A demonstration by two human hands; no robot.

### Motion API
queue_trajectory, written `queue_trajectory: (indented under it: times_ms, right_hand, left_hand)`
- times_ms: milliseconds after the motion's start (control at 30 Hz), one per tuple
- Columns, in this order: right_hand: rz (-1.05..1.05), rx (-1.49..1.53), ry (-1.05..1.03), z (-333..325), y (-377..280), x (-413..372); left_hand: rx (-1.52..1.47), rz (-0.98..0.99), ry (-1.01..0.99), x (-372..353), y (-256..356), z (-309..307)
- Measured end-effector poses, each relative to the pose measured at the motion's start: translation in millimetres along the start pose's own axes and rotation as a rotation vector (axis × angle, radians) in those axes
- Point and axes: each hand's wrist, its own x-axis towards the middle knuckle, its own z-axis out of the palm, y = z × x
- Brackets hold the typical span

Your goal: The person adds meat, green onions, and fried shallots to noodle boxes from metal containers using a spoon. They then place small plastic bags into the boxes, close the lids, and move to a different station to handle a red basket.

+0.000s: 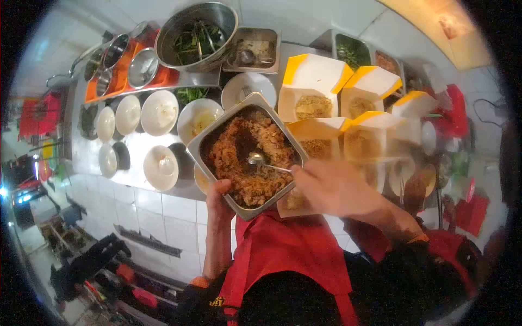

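My left hand [218, 196] grips the lower left edge of a square metal pan [239, 213], thumb over the rim. Brown minced filling [255, 187] lies inside it, heaped toward the sides with a hollow near the middle. My right hand [331, 185] is closed round the handle of a metal spoon [256, 159], whose bowl rests in the filling. The pan is held tilted in front of my red apron. Just right of it stand several open takeout boxes [317, 82], white with yellow edges, with pale brown food in them. The pan and my right hand hide part of the nearer boxes.
Several white bowls [159, 112] stand on the metal counter to the left. Behind are a large steel bowl [197, 62] of greens with tongs, a small metal tray [252, 50] and an orange rack [120, 81] of metal cups. More ingredient pans [352, 50] line the back right.
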Motion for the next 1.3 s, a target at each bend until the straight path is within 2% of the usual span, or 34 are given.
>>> queue_trajectory:
  times_ms: [33,100,133,233,300,333,400,500,533,667,700,767,800,833,900,933,1033,1067,1133,1167,1233,1300]
  right_hand:
    - [0.017,-0.017,0.008,4,-6,5]
    - [0.056,0.040,-0.119,9,-14,13]
    - [0.079,0.022,-0.101,7,-15,11]
    - [0.221,0.073,-0.097,-6,-15,9]
    - [0.506,0.320,0.149,-29,-4,3]
    - [0.512,0.316,0.154,-27,7,0]
    - [0.721,0.969,0.169,-17,33,-4]
    - [0.807,1.085,0.307,-29,38,7]
    - [0.794,1.140,0.284,-31,51,9]
    - [0.776,1.025,0.347,-57,82,15]
    - [0.749,1.035,0.428,-65,91,18]
    - [0.702,1.062,0.578,-74,104,22]
    - [0.756,1.067,0.627,-84,105,26]
    - [0.760,1.067,0.628,-86,114,27]
    - [0.731,1.112,0.710,-90,144,25]
    - [0.696,1.108,0.713,-89,167,22]
    - [0.748,1.039,0.729,-91,195,30]
    - [0.760,1.040,0.727,-91,204,33]
    - [0.753,1.032,0.696,-88,220,38]
    - [0.769,1.036,0.698,-85,225,43]
    - [0.811,1.053,0.670,-76,235,56]
    - [0.827,1.078,0.650,-53,255,66]
  left_hand:
    - [-0.001,-0.008,-0.024,4,2,2]
    - [0.122,0.067,-0.134,12,5,8]
    - [0.045,0.005,-0.187,21,0,1]
    - [0.075,-0.060,-0.221,24,12,12]
    - [0.107,-0.108,-0.188,34,19,10]
    - [0.135,-0.154,-0.136,38,22,11]
    - [0.160,-0.125,-0.192,54,28,31]
    - [0.194,-0.087,-0.311,88,37,65]
    - [0.202,-0.080,-0.371,101,38,76]
    - [0.213,-0.010,-0.568,132,49,134]
    - [0.215,-0.012,-0.579,141,53,147]
    - [0.117,-0.047,-0.730,156,60,166]
    - [0.065,-0.142,-0.817,166,68,171]
    - [0.064,-0.146,-0.818,182,60,174]
    - [0.581,0.276,-0.481,217,25,176]
    - [0.578,0.273,-0.481,225,10,174]
    - [1.217,0.804,-0.513,227,-32,154]
    - [1.216,0.793,-0.517,214,-30,153]
    - [1.304,0.730,-0.727,186,-25,149]
    - [1.303,0.715,-0.735,181,-32,143]
    - [1.313,0.863,-0.678,173,-41,134]
    - [1.288,0.811,-0.689,170,-38,132]
